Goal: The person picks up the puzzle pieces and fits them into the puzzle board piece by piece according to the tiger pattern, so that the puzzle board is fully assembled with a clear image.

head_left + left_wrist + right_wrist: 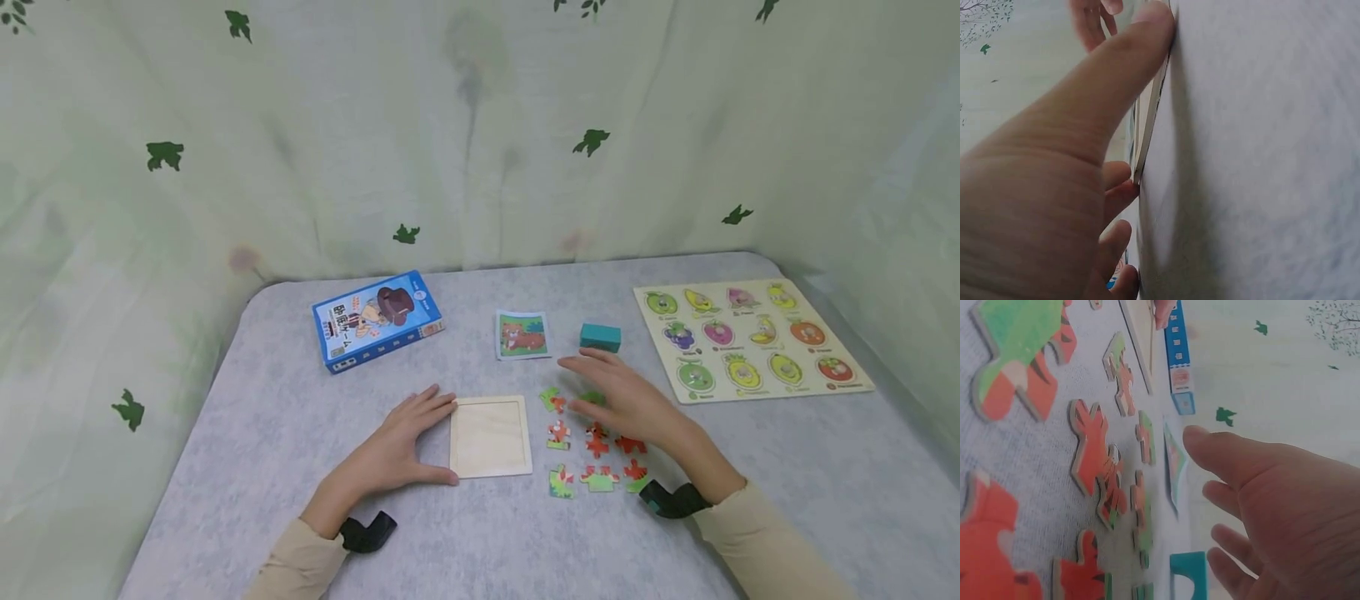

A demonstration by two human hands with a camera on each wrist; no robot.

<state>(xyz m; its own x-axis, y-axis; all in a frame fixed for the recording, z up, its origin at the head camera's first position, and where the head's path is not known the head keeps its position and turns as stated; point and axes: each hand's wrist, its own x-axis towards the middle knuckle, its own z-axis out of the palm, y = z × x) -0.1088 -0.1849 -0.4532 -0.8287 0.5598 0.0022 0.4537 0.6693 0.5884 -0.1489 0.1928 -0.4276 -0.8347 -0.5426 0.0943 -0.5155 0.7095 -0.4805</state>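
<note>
A square wooden puzzle tray [490, 437] with a raised rim lies flat on the table, nothing in it. My left hand [401, 443] is at its left side, thumb at the near corner and fingertips at the far one; the left wrist view shows the thumb [1150, 25] against the tray's edge [1147, 119]. To the right of the tray lie several loose puzzle pieces [597, 440], orange and green, in rough rows. Over the far pieces hovers my right hand [622, 398], fingers extended and holding nothing; it partly hides a green piece [592, 397].
Behind the tray lies a tiger picture card [522, 336], with a teal block [601, 337] to its right. A blue game box [378, 321] lies back left. A fruit picture board [753, 340] occupies the right side. Curtain fabric [480, 142] hangs behind the table.
</note>
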